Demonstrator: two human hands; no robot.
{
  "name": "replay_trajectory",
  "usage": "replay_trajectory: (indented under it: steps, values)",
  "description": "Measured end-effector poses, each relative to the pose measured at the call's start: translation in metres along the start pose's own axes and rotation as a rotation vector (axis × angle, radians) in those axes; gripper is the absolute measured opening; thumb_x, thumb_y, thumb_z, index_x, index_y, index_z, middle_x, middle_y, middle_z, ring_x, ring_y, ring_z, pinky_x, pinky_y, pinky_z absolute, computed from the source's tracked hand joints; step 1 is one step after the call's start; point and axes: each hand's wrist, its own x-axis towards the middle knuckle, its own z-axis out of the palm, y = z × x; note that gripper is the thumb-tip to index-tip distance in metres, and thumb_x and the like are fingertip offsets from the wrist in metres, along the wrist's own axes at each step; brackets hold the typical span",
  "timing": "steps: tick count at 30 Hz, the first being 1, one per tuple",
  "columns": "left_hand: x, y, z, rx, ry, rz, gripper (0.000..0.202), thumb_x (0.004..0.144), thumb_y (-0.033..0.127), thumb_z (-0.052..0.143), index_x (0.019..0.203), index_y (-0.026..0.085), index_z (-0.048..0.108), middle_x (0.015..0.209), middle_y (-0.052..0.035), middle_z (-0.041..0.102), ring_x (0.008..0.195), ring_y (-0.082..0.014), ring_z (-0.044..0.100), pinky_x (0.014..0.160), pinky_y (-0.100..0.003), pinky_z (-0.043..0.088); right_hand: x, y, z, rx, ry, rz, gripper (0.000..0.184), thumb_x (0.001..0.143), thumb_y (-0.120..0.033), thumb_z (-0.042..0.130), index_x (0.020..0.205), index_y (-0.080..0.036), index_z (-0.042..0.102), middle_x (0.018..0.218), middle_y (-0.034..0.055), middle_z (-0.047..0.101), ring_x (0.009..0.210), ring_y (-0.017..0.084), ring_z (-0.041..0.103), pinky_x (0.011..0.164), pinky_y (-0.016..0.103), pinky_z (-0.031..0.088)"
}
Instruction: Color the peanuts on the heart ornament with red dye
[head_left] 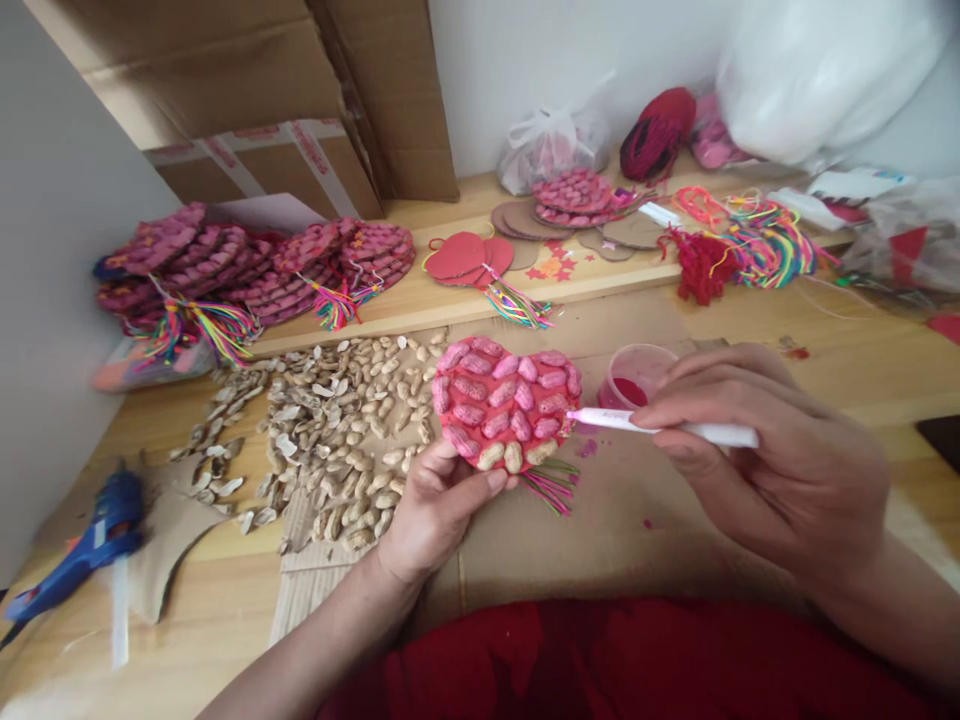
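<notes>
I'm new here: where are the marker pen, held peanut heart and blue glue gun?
Marker pen point(613, 420): head view, barrel near tip.
Peanut heart point(500, 393): head view, central pink peanut.
Glue gun point(121, 512): head view, blue body.

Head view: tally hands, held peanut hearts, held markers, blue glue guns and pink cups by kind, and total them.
Hands (left hand, right hand): 2
Held peanut heart: 1
Held marker: 1
Blue glue gun: 1
Pink cup: 1
Total: 6

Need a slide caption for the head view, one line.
Left hand holds a red heart covered in peanuts, mostly pink, some bare, while the right hand holds a pink-tipped marker at its edge.
</notes>
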Motion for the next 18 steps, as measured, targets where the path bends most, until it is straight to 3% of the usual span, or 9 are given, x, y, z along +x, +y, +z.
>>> replay_trajectory:
  steps: [18]
  values:
    - [0.001,0.0036,0.0026,-0.054,0.051,-0.015,0.025,0.07,0.016,0.091,0.092,0.021,0.082,0.085,-0.0002,0.079,0.073,-0.0093,0.069,0.072,-0.019,0.06,0.0024,-0.0008,-0.0043,-0.025,0.053,-0.017,0.013,0.089,-0.02,0.065,0.1,-0.027,0.066,0.088,0.0003,0.071,0.09,0.021,0.066,0.085,0.042,0.052]
